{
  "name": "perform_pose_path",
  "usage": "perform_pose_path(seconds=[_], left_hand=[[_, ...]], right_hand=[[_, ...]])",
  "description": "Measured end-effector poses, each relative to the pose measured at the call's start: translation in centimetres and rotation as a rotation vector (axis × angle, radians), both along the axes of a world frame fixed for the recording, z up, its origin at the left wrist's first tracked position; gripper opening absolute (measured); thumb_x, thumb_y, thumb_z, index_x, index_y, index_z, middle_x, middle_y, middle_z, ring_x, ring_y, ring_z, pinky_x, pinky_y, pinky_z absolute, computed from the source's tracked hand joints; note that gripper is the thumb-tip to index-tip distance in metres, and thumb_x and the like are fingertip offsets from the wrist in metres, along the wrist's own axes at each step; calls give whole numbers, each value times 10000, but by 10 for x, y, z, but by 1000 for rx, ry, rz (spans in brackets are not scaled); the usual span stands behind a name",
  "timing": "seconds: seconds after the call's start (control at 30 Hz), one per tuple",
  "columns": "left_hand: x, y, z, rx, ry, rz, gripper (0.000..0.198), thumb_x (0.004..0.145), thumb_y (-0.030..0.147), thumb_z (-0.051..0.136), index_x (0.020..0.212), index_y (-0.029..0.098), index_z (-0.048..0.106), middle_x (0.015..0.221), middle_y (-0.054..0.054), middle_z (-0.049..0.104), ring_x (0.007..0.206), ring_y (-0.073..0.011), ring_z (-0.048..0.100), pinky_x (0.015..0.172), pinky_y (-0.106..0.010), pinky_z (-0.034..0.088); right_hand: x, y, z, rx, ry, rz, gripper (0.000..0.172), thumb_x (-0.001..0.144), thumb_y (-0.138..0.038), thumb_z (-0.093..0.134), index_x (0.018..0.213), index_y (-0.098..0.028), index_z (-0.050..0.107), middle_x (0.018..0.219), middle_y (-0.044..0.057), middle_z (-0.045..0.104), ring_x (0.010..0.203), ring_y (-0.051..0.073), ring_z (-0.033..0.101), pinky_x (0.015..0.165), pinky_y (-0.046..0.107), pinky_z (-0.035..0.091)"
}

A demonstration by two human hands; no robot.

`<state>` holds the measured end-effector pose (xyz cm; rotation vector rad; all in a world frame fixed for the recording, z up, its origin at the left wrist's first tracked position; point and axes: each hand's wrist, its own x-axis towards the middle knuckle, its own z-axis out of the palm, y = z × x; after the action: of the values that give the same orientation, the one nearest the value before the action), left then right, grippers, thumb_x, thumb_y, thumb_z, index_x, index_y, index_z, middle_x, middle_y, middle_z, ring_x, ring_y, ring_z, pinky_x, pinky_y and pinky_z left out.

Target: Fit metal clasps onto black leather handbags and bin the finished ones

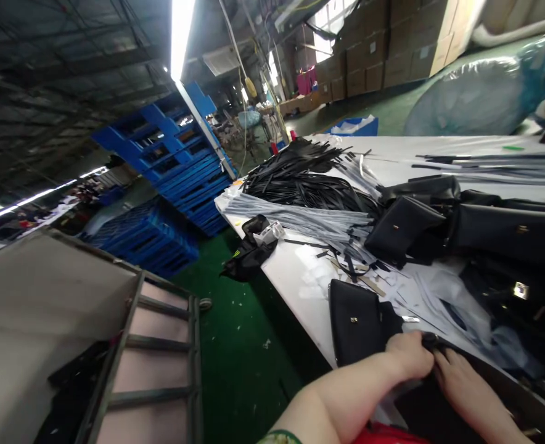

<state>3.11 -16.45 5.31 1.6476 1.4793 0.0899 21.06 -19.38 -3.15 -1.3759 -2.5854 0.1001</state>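
Left hand point(410, 356), right hand point(462, 379) together on black piece point(423, 410); grip unclear. Forearm point(346, 391) nudge could push black bag point(354, 319) off table point(288, 277).

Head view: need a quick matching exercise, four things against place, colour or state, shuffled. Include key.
Things:
1. left hand
2. floor
3. pallets
4. table

Place, colour or state:
A. blue, stacked
B. white
C. close beside the right hand, at black material
D. green

Pairs: 1-C, 2-D, 3-A, 4-B
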Motion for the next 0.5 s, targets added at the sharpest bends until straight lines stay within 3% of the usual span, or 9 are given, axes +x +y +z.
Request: perform_pose_path(seconds=[0.1,0.2,0.3,0.43,0.5], left_hand=[[-2,0,6,4,-19,2,438,807,276,439,1200,140,578,1080,-188,681,1005,-322,652,857,-414,529],[-2,-1,1,14,-53,-3,436,842,230,405,1250,143,533,1159,-184,648,1074,-302,619,928,-421,481],[0,2,-8,30,-97,-11,426,860,193,403,1268,150,515,1179,-167,643,1095,-281,608,963,-410,453],[-4,3,-11,71,-157,8,381,882,230,447,1246,164,538,1184,-119,652,1098,-234,608,976,-345,445],[-10,0,-11,86,-185,28,356,892,294,479,1215,173,566,1152,-91,671,1075,-208,618,964,-304,451]], right_hand=[[-10,-6,27,-73,-80,8,347,838,-103,407,1026,-197,683,1119,152,625,1050,292,573,948,453,461],[-24,-9,49,-201,-152,-116,362,904,-137,358,1160,-133,613,1149,160,593,1040,266,558,887,377,484],[-32,-7,58,-301,-247,-244,372,936,-223,369,1242,-137,563,1204,180,549,1083,295,516,856,387,477],[-26,-10,63,-359,-269,-269,513,912,-278,465,1410,-186,384,1383,168,417,1259,306,380,948,398,417],[-20,-15,64,-378,-265,-280,519,907,-283,478,1411,-210,381,1412,159,392,1312,307,319,971,411,393]])
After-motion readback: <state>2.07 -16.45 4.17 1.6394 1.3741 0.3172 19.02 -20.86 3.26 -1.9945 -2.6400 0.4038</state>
